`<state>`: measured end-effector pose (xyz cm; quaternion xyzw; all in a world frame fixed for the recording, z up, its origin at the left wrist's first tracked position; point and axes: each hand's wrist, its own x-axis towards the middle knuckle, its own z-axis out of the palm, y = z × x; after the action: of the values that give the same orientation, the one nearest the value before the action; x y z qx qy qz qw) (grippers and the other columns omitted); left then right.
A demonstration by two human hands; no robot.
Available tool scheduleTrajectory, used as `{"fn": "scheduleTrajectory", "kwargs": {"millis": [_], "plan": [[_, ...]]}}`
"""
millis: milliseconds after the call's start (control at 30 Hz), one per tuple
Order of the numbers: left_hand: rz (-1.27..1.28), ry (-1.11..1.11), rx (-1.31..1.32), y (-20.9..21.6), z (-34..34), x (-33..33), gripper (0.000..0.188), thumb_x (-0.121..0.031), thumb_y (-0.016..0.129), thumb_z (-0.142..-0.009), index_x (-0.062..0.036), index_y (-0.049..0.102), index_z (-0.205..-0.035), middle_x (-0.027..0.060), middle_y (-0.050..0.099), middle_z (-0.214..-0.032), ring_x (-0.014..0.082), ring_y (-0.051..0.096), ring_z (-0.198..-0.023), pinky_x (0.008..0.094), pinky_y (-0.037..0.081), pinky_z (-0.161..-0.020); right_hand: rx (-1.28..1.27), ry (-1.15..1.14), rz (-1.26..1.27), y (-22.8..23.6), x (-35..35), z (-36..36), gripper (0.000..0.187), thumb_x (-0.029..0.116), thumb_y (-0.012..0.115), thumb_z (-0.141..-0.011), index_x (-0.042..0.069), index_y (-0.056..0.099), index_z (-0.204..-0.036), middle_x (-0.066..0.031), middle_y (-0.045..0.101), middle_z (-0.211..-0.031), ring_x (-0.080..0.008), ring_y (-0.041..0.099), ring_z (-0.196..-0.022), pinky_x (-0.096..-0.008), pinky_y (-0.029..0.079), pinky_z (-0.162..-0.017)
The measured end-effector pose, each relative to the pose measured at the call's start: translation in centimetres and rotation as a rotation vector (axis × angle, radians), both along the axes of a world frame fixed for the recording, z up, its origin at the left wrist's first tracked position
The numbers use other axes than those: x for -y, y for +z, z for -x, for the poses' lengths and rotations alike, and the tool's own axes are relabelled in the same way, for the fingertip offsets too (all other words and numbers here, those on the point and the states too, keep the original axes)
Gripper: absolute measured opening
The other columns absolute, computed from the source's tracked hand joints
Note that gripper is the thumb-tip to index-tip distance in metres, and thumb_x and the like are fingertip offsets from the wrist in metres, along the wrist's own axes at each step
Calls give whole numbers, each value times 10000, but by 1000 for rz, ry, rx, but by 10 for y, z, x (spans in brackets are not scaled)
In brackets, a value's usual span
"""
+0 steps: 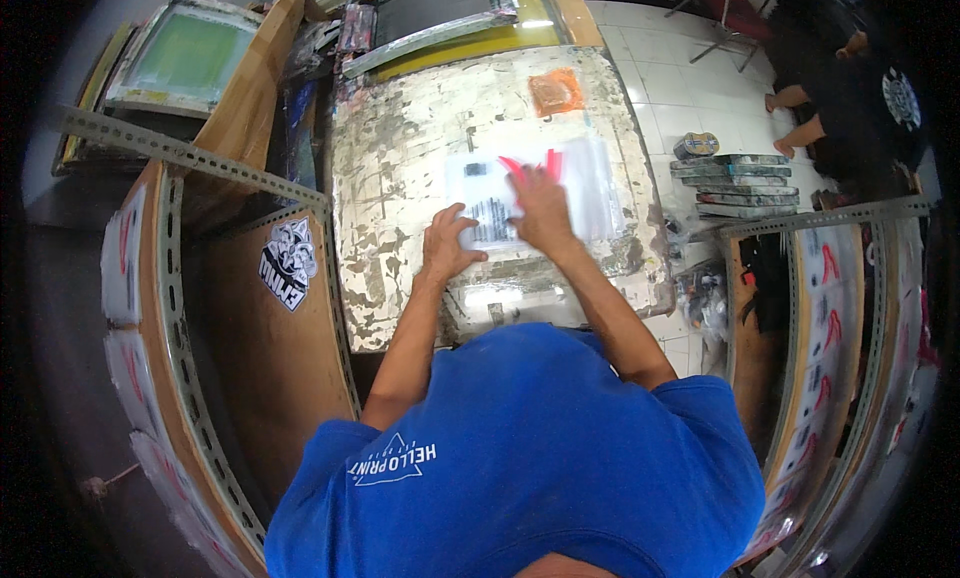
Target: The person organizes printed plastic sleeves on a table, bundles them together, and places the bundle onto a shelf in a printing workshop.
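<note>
A pile of clear plastic sheets or sleeves (595, 193) lies on the worn, paint-flaked table top (400, 128). Its white upper piece carries dark print and bright pink-red marks (553, 162). At the near left corner of this pile is my left hand (450, 243), thumb and fingers apart and curved around the edge. My right hand (541, 210) lies on top, palm down, with fingertips just below the pink-red marks and covering part of the print. Neither hand visibly lifts anything.
An orange-stained patch (555, 93) marks the table's far right. Framed printing screens (430, 28) lie beyond it. Metal-edged racks flank me, with a perforated rail (190, 153) at left. Stacked frames (735, 186) and a tin (696, 145) sit at right, near another person (880, 98).
</note>
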<state>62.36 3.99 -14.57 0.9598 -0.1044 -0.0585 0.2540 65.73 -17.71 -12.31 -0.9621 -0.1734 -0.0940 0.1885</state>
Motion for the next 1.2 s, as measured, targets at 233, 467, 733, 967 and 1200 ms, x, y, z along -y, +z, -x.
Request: {"fn": "scheduleTrajectory", "kwargs": {"millis": [233,467,733,967,1200], "plan": [[40,12,59,-14,-2,-4,406,-200,851,-637,-146,708,-1013,67,517,-1345,277,441,-1281,470,404,-986,-292,58,199,-26,-11,16,786,357,849,-624,197,518,-1319,-107,432,-1388,-338,394,-1311,-593,397,-915],[30,36,70,-12,-1,-1,420,-183,859,-627,-148,707,-1017,61,515,-1354,270,452,-1275,437,406,-999,-367,-46,141,-18,40,2,790,338,862,-612,206,543,-1323,-76,424,-1439,-289,391,-1334,-523,426,-947],[-21,15,165,15,12,25,779,-250,909,-529,-135,558,-1214,140,388,-1445,350,341,-1339,509,303,-1051,-93,-27,145,-23,39,-53,488,257,804,-696,89,609,-1111,-102,602,-1126,-284,543,-1110,-440,481,-862],[31,-115,168,5,12,77,751,-221,873,-550,-110,556,-1221,126,418,-1427,324,366,-1332,502,268,-1065,-118,52,111,-30,32,-115,437,333,733,-792,92,606,-1134,-97,593,-1154,-293,542,-1116,-481,462,-879],[47,-83,159,-3,12,86,530,-167,836,-615,-119,646,-1107,103,498,-1355,295,426,-1283,483,304,-1024,-262,140,129,-33,23,-119,423,350,714,-802,98,618,-1128,-99,594,-1146,-304,540,-1111,-495,443,-876]]}}
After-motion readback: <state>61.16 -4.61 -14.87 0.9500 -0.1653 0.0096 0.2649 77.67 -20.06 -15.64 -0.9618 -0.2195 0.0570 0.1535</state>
